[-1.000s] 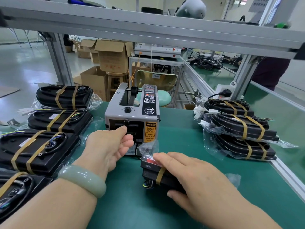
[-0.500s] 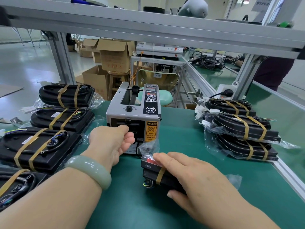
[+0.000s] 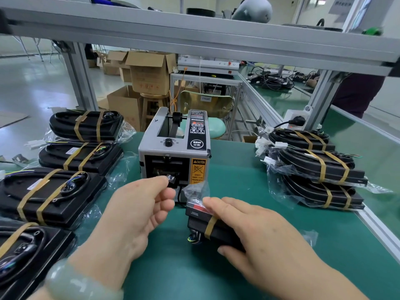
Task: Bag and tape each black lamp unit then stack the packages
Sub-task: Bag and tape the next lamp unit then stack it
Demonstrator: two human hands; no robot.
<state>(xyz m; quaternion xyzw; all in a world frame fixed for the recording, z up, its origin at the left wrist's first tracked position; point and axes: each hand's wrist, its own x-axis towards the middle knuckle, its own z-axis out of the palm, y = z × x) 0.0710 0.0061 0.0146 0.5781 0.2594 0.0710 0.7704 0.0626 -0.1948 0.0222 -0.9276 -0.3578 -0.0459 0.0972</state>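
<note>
the bagged black lamp unit (image 3: pixel 199 224) lies at the front middle of the green table (image 3: pixel 238 180), just before the tape dispenser (image 3: pixel 173 152). the right hand (image 3: pixel 255 230) grips it, fingers over its top. the left hand (image 3: pixel 134 215) pinches a piece of tape (image 3: pixel 171 179) at the dispenser's mouth. stacked packages (image 3: pixel 318 167) sit by the right edge, more packages (image 3: pixel 54 195) along the left.
</note>
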